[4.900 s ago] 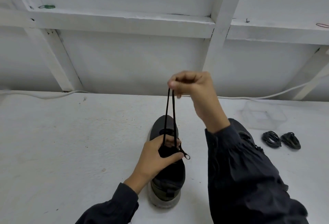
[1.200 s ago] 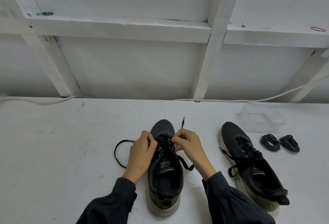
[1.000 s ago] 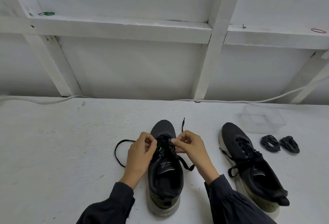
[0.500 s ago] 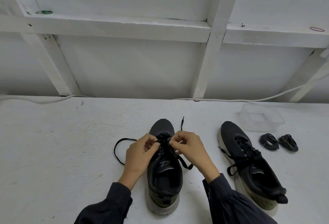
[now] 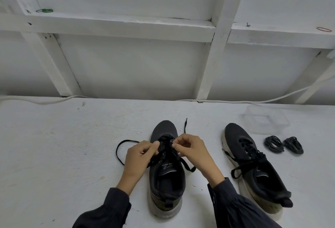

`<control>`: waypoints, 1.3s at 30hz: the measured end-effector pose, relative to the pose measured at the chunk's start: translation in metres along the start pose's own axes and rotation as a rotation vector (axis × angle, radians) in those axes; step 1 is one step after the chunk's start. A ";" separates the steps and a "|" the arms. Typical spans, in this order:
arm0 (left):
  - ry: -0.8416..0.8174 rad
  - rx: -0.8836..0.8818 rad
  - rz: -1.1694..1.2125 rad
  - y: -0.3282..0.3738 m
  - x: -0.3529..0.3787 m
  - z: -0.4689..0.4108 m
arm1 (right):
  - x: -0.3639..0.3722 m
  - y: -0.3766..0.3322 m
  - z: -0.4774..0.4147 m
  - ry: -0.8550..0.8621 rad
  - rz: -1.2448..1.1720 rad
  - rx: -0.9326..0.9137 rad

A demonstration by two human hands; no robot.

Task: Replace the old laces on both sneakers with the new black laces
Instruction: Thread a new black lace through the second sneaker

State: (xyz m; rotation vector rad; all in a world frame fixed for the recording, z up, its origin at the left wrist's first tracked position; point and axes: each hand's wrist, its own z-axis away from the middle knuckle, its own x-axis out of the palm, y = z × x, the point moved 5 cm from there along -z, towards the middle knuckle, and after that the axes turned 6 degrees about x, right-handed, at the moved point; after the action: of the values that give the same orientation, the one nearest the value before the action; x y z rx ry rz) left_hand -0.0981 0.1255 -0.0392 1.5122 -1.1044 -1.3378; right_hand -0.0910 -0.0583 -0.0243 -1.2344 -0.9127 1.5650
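A black sneaker stands toe-away in the middle of the white table. My left hand and my right hand meet over its upper eyelets, each pinching the black lace there. One lace end loops out to the left on the table. The other end passes under my right hand and its tip lies beside the toe. A second black sneaker lies to the right, laced and tied. Two coiled black laces rest at the far right.
A clear plastic box sits behind the coiled laces. A white cable runs along the back edge of the table under the white framed wall. The table is bare to the left of the loop.
Five seconds ago my right hand held the lace pulled high above the sneaker. Both hands have since come down to the eyelets, and over the last second only the fingers have shifted slightly.
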 end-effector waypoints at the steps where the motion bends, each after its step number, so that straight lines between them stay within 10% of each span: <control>1: -0.001 0.004 -0.057 0.000 0.001 -0.001 | 0.000 -0.001 0.000 0.003 0.002 -0.004; 12: -0.021 0.095 -0.393 0.012 0.008 -0.003 | 0.002 -0.002 0.000 0.053 0.111 -0.037; 39: 0.037 0.075 -0.372 0.001 0.005 -0.002 | 0.006 -0.001 -0.003 -0.040 0.007 0.001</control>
State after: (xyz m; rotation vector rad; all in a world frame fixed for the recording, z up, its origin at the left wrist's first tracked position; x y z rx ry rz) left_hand -0.0957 0.1200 -0.0392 1.8562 -0.8849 -1.5196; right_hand -0.0886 -0.0526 -0.0258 -1.2104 -0.9336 1.6000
